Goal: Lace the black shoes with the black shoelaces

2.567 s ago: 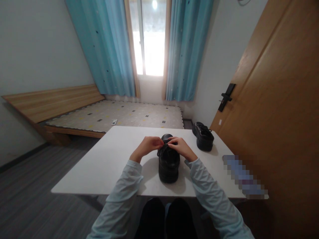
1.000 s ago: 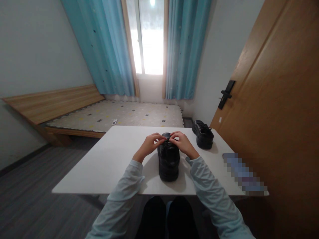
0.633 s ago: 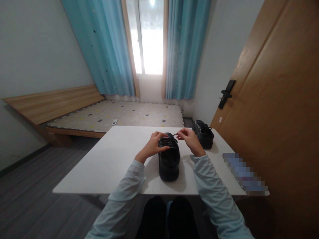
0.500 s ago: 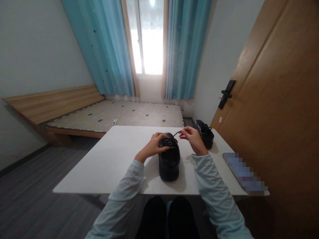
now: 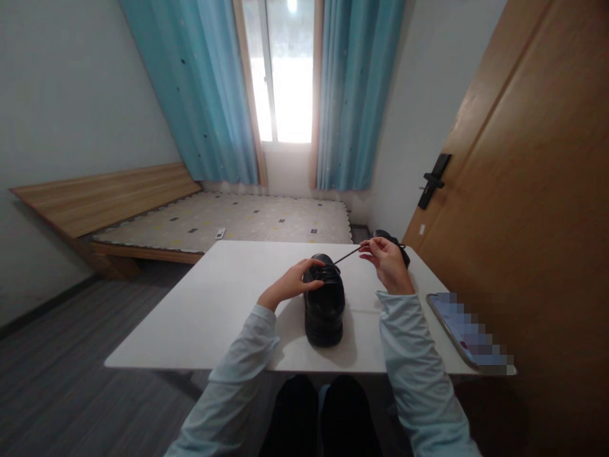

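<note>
A black lace-up shoe [image 5: 324, 311] stands upright on the white table [image 5: 204, 311], its heel towards me. My left hand [image 5: 294, 279] grips the shoe from the left, with the thumb and fingers around the lace area. From the top of the shoe a black shoelace [image 5: 347, 256] runs up to the right, stretched straight. Its far part is pinched between the fingertips of my right hand [image 5: 386, 257]. Behind that hand, partly hidden by it, is a second black shoe [image 5: 404, 254] on the table.
A device with a pixelated screen [image 5: 469, 333] lies at the table's right edge. Beyond the table is a bed [image 5: 257, 219] with a small white object [image 5: 220, 233] on it. A wooden door [image 5: 533, 190] stands close on the right.
My right hand has moved to the right, drawing out a longer, straighter length of lace, and now covers more of the second shoe. My left hand has stayed on the first shoe.
</note>
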A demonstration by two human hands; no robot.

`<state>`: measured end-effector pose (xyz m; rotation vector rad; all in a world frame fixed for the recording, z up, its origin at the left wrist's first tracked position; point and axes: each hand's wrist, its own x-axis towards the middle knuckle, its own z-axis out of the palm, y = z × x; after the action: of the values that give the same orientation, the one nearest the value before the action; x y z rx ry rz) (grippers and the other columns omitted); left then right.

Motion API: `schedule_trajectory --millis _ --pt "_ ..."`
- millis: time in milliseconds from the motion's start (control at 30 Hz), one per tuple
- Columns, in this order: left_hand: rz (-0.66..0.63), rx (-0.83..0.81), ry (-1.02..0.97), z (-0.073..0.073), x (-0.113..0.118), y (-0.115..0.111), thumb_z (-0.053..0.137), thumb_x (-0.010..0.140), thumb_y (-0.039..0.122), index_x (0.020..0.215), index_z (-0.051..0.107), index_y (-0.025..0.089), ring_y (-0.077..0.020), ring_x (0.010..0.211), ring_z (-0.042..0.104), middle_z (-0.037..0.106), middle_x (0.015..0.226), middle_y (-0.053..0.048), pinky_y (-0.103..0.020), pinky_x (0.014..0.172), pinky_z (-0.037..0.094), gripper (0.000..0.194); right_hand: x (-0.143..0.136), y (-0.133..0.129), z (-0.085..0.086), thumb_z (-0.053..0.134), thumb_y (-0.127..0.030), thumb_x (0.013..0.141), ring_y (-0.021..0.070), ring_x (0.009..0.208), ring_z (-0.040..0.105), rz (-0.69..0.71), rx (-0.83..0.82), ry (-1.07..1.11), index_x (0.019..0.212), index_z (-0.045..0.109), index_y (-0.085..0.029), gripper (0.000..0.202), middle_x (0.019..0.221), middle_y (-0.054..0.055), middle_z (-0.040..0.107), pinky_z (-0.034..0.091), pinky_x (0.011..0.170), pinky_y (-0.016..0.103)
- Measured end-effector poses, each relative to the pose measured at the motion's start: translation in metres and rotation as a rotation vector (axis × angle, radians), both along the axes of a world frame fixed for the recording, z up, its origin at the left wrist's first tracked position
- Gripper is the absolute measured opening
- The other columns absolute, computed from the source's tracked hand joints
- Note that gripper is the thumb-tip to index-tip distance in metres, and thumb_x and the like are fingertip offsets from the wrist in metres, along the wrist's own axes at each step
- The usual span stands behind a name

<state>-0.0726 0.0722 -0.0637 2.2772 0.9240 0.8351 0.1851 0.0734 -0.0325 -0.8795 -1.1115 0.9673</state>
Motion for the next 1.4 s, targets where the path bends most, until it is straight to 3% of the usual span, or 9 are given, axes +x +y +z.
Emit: schedule_trajectory --millis 167,333,500,633,833,1133,1400 --pt "0.003 0.006 0.007 -0.003 -0.001 0.002 0.063 0.078 0.039 0.117 0.055 0.022 -0.0230 0.114 0.054 0.058 0.120 -0.007 -0.039 0.100 0.042 0.043 -0.002 -0.005 0.004 0.065 -0.050 0.076 0.0175 0.078 0.066 0.066 0.077 -0.002 0.079 0.044 -0.023 0.034 0.079 0.002 0.066 0.052 0.079 0.037" --pt "0.005 -0.007 0.020 -0.002 -0.001 0.003 0.063 0.078 0.040 0.117 0.055 0.023 -0.0232 0.114 0.054 0.058 0.121 -0.007 -0.039 0.101 0.041 0.043 -0.007 -0.010 0.008 0.061 -0.052 0.079 0.0139 0.064 0.059 0.062 0.162 -0.116 0.082 0.046 -0.025 0.031 0.063 -0.005 0.053 0.052 0.074 0.035" --pt "0.006 -0.006 0.005 -0.001 0.000 0.002 0.064 0.078 0.038 0.117 0.056 0.023 -0.0234 0.114 0.054 0.058 0.120 -0.007 -0.040 0.102 0.040 0.043 -0.007 -0.012 0.011 0.073 -0.044 0.068 0.0109 0.055 0.049 0.010 0.159 -0.395 0.072 0.062 -0.019 0.028 0.060 -0.002 0.056 0.045 0.055 0.025" --pt "0.007 -0.001 0.004 -0.001 0.000 0.002 0.065 0.077 0.037 0.117 0.056 0.023 -0.0234 0.113 0.054 0.059 0.119 -0.007 -0.041 0.102 0.040 0.043 -0.004 -0.014 0.009 0.073 -0.044 0.066 0.0074 0.040 0.041 0.129 0.020 -0.488 0.072 0.068 -0.015 0.030 0.049 -0.003 0.053 0.032 0.037 0.021" --pt "0.005 0.010 0.009 -0.001 0.001 0.002 0.064 0.078 0.038 0.117 0.056 0.022 -0.0227 0.110 0.055 0.059 0.118 -0.008 -0.039 0.098 0.043 0.043 -0.002 -0.010 0.001 0.076 -0.042 0.063 0.0149 0.054 0.065 0.414 -0.122 -0.539 0.080 0.072 -0.011 0.035 0.060 0.005 0.069 0.053 0.054 0.027" --pt "0.024 0.000 0.020 0.001 0.002 0.001 0.065 0.077 0.037 0.116 0.057 0.023 -0.0235 0.110 0.055 0.059 0.118 -0.008 -0.040 0.098 0.043 0.042 -0.003 -0.012 0.002 0.076 -0.033 0.062 0.0133 0.052 0.064 0.476 -0.139 -0.595 0.075 0.071 -0.012 0.026 0.059 0.004 0.069 0.052 0.051 0.023" --pt "0.017 0.026 0.021 0.001 0.001 0.001 0.064 0.078 0.039 0.116 0.057 0.022 -0.0228 0.109 0.055 0.059 0.116 -0.007 -0.039 0.098 0.042 0.042 -0.007 -0.012 0.001 0.074 -0.029 0.065 0.0126 0.051 0.063 0.452 -0.121 -0.648 0.075 0.071 -0.012 0.020 0.056 0.003 0.067 0.050 0.049 0.022"
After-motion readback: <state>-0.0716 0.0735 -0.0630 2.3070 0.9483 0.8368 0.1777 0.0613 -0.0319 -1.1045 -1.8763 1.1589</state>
